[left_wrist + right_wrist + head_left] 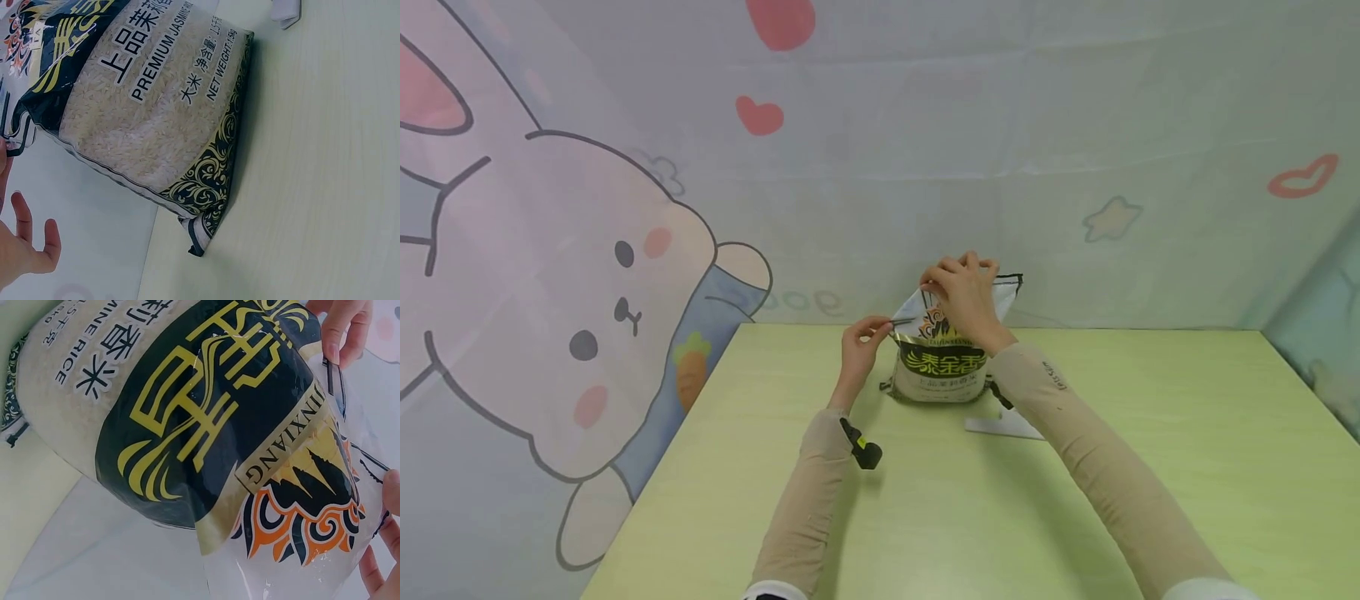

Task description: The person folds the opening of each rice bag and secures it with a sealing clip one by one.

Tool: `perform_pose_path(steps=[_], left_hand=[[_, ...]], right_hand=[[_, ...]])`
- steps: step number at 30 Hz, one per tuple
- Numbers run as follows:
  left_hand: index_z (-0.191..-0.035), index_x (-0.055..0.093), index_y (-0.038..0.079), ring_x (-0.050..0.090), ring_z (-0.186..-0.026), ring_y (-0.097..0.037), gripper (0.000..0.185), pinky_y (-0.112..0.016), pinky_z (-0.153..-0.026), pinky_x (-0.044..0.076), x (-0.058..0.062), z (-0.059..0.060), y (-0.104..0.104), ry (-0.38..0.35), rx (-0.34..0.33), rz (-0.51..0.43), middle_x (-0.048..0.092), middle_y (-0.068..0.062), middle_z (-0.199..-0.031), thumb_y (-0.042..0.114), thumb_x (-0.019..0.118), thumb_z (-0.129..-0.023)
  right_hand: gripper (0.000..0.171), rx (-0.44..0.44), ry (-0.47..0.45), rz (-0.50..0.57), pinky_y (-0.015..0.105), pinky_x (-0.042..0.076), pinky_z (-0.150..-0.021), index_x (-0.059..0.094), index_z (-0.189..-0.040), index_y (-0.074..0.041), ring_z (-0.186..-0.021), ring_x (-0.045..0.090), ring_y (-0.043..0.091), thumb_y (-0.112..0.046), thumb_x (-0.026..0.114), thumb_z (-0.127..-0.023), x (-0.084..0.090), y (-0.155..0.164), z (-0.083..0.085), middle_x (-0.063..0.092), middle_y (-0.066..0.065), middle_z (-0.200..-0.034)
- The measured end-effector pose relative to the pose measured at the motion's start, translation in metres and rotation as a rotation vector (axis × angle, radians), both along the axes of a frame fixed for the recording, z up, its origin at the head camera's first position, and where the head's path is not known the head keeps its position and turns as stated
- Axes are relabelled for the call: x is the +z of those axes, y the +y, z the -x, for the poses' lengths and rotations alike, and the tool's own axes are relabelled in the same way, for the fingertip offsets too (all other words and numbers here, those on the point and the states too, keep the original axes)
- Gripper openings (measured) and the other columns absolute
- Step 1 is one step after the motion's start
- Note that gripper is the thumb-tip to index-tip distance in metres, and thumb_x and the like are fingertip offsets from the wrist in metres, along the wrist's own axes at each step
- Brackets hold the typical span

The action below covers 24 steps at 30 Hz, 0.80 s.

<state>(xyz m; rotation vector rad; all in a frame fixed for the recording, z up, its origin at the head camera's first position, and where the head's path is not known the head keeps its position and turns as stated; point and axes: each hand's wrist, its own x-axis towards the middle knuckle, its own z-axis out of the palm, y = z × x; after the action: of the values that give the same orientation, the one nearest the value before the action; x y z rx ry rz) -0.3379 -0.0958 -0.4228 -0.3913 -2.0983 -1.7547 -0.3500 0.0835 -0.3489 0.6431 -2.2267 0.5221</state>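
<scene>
A clear-and-black bag of jasmine rice [943, 367] stands upright at the table's far edge, with its loose white top raised. My left hand [863, 346] pinches the bag's upper left edge between thumb and fingers; its other fingers stand off the bag in the left wrist view. Higher up, my right hand [964, 296] grips the top edge from above, hiding part of the printed pattern. Up close in the right wrist view, fingertips of the right hand [390, 494] hold the white plastic near a dark line. Rice grains [144, 131] show through the clear lower part.
A flat white piece [1002, 426] lies on the pale green table [910, 517], partly behind the right sleeve. Right behind the bag hangs a backdrop [880, 208] printed with a rabbit and hearts.
</scene>
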Motion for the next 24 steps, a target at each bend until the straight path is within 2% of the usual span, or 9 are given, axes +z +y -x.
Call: perform_pose_path(steps=[7, 15, 22, 24], left_hand=[[-0.093, 0.066, -0.007, 0.047, -0.074, -0.011, 0.016, -0.025, -0.073, 0.035, 0.001, -0.001, 0.000, 0.005, -0.005, -0.003, 0.062, -0.027, -0.091, 0.005, 0.060, -0.083], [-0.096, 0.065, -0.007, 0.053, -0.071, -0.010, 0.018, -0.024, -0.073, 0.039, 0.001, -0.002, 0.000, -0.001, -0.014, -0.015, 0.063, -0.026, -0.092, 0.005, 0.060, -0.084], [-0.096, 0.068, 0.001, 0.051, -0.070, -0.003, 0.019, -0.024, -0.073, 0.041, -0.017, 0.014, -0.002, -0.028, -0.006, -0.027, 0.066, -0.019, -0.091, 0.013, 0.062, -0.083], [-0.096, 0.068, 0.002, 0.051, -0.070, -0.003, 0.020, -0.023, -0.071, 0.042, -0.019, 0.015, -0.002, -0.031, 0.003, -0.021, 0.066, -0.017, -0.091, 0.015, 0.062, -0.083]], right_hand=[[0.012, 0.006, -0.019, 0.011, 0.052, 0.019, -0.083, 0.068, -0.088, -0.018, -0.088, 0.043, 0.028, -0.025, 0.058, -0.085, 0.000, 0.003, -0.003, 0.063, 0.003, -0.090], [0.022, 0.018, -0.050, 0.014, 0.050, 0.020, -0.082, 0.065, -0.106, -0.018, -0.094, 0.044, 0.028, -0.019, 0.060, -0.085, -0.005, 0.011, -0.006, 0.063, 0.005, -0.105], [0.025, 0.063, 0.001, 0.041, 0.051, 0.021, -0.083, 0.063, -0.108, -0.016, -0.099, 0.044, 0.027, -0.015, 0.061, -0.083, -0.009, 0.017, -0.011, 0.061, 0.007, -0.110], [0.026, 0.075, 0.024, 0.033, 0.051, 0.021, -0.082, 0.063, -0.109, -0.015, -0.099, 0.044, 0.028, -0.013, 0.062, -0.082, -0.010, 0.019, -0.013, 0.061, 0.008, -0.110]])
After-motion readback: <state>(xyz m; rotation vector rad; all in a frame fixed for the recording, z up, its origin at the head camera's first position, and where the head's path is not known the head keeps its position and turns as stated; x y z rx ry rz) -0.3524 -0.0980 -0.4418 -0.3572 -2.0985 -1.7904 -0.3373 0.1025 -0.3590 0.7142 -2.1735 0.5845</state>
